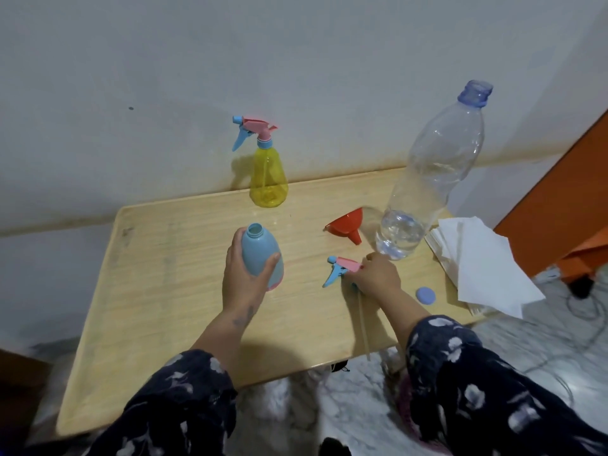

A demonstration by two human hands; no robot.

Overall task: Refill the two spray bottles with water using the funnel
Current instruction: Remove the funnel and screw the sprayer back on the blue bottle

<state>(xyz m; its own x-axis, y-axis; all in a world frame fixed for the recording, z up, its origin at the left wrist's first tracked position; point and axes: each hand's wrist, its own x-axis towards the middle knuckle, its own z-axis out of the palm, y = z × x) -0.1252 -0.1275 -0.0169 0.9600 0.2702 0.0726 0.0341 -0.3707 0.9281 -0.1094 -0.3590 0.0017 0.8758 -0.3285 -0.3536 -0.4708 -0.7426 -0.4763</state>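
Observation:
A blue spray bottle (261,255) stands upright mid-table with its neck open, and my left hand (241,278) is wrapped around its body. Its pink and blue spray head (340,268) lies on the wooden table (164,291) to the right, its long tube trailing toward the front edge; my right hand (376,276) rests on it, fingers closed over its back. A red funnel (348,225) lies on its side behind that hand. A yellow spray bottle (268,177) with its head screwed on stands at the back. A large clear water bottle (424,179), uncapped and holding a little water, stands at the right.
A round blue cap (426,296) lies near the table's right edge. A stack of white paper napkins (477,261) overhangs the right side. An orange piece of furniture (566,205) stands beyond it. The wall runs directly behind the table, and cables lie on the marble floor.

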